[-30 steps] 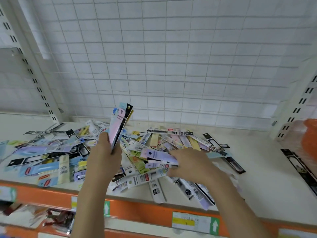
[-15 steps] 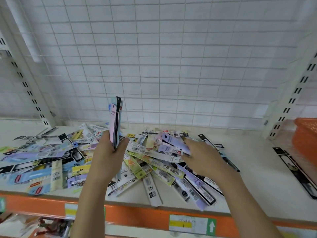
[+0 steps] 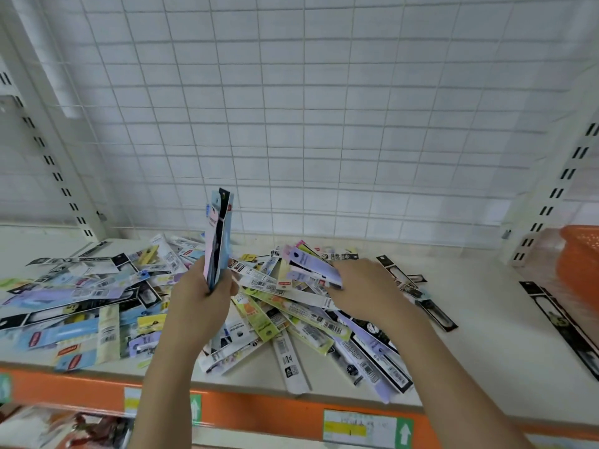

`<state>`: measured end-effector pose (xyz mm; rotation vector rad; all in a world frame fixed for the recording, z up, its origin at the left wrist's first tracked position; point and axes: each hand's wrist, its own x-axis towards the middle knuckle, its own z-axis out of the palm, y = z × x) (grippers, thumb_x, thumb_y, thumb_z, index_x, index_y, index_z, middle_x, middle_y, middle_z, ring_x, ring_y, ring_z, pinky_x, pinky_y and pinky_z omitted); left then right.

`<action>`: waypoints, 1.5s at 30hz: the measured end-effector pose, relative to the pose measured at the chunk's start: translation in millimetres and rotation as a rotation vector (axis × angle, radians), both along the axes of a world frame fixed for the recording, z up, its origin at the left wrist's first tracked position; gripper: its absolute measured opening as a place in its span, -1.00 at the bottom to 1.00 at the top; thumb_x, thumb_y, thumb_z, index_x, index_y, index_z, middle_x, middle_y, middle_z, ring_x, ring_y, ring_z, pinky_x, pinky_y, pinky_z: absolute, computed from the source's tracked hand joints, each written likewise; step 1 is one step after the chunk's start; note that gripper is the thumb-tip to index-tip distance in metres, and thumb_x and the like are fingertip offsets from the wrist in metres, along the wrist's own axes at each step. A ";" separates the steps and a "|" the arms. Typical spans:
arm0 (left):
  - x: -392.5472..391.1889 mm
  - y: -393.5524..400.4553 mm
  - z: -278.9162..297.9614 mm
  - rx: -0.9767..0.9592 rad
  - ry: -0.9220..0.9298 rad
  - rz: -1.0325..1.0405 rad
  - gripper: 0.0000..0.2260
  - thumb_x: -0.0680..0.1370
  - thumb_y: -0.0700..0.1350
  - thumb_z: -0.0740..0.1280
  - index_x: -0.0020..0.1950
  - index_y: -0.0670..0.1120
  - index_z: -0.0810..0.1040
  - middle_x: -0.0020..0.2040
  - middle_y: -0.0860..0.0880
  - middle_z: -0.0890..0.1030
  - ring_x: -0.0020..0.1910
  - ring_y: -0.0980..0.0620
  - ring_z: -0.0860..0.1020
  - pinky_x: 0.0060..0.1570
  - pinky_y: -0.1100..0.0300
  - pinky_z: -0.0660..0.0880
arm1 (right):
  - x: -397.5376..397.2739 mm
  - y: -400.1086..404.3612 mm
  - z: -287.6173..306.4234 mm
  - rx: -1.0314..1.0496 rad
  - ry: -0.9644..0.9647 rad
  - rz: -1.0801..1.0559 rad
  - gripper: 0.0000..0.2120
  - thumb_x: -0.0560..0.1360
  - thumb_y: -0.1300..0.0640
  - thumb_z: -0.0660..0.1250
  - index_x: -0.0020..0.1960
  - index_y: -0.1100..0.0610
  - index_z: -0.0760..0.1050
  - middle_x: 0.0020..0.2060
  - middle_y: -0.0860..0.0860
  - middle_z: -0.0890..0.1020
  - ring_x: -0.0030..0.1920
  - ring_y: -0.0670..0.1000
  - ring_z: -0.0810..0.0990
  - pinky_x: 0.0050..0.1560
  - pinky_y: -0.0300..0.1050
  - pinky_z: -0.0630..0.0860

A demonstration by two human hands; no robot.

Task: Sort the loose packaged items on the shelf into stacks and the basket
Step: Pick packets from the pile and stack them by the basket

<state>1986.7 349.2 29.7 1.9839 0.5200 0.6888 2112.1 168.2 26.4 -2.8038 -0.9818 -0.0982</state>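
Note:
A heap of long, flat packaged items (image 3: 291, 322) in many colours lies spread over the white shelf (image 3: 486, 358). My left hand (image 3: 201, 296) grips an upright stack of packets (image 3: 217, 238) by its lower end, above the heap. To its right, my right hand (image 3: 363, 286) pinches a lilac packet (image 3: 312, 265) and holds it lifted off the heap, tilted up to the left. An orange basket (image 3: 577, 264) stands at the shelf's far right, partly cut off by the frame.
A white wire grid (image 3: 324, 124) backs the shelf, with slotted uprights (image 3: 52, 163) on both sides. Black packets (image 3: 557, 322) lie in front of the basket. The shelf's orange front edge (image 3: 275, 413) carries price labels. More goods show on the shelf below.
My right hand has lifted the lilac packet off the heap and raised it. My left hand has turned its stack more upright.

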 end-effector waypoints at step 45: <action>189.2 -33.7 -9.1 0.655 0.563 -0.409 -0.88 0.45 -0.22 0.31 -0.06 -0.12 0.41 -0.17 -0.08 0.47 -0.21 -0.09 0.43 -0.31 0.18 0.31 | 34.5 -116.3 12.3 0.554 0.238 -0.435 -0.57 0.48 0.16 0.29 0.28 0.02 0.21 0.00 0.11 0.57 -0.10 0.17 0.59 -0.08 0.02 0.50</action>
